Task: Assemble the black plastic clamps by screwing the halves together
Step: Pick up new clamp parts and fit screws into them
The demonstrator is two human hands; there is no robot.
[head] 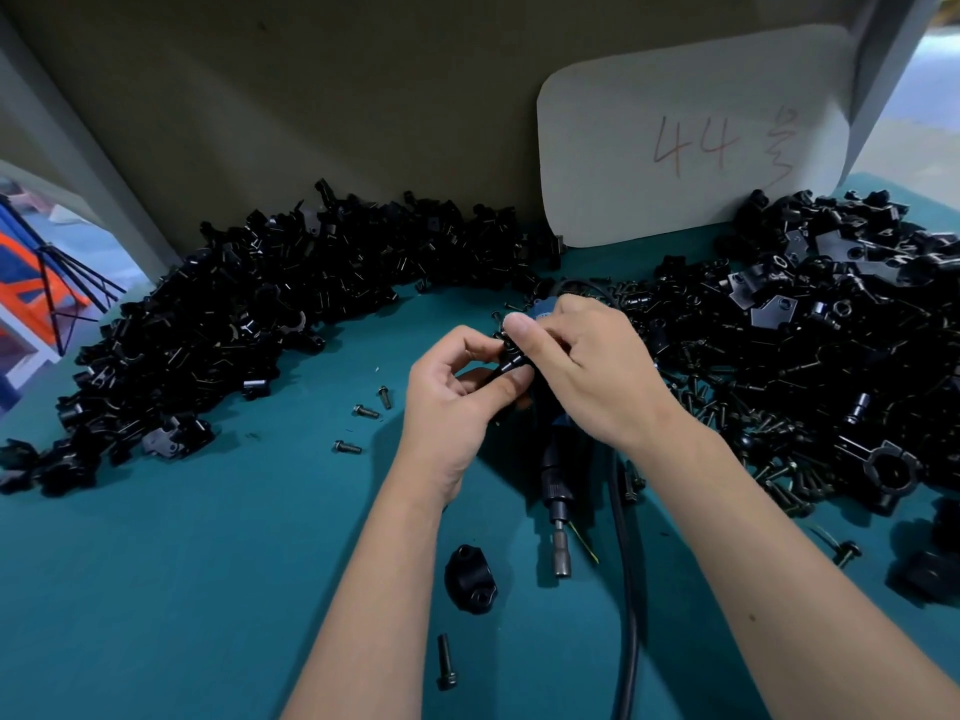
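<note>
So, hands: our left hand [449, 392] and right hand [582, 366] both pinch one clamp [511, 363].
tip: we keep the halves flush, screw straight.

The small black clamp part [511, 358] at frame centre is mostly covered by the fingers of the left hand [452, 402] and right hand [587, 366], so its shape and whether a screw sits in it cannot be told. The electric screwdriver [555, 491] has its upper body hidden under the right hand. Its cable [626, 589] runs off the bottom edge. The right pile of parts [810, 324] is cut by the right edge. Both forearms leave the bottom edge.
</note>
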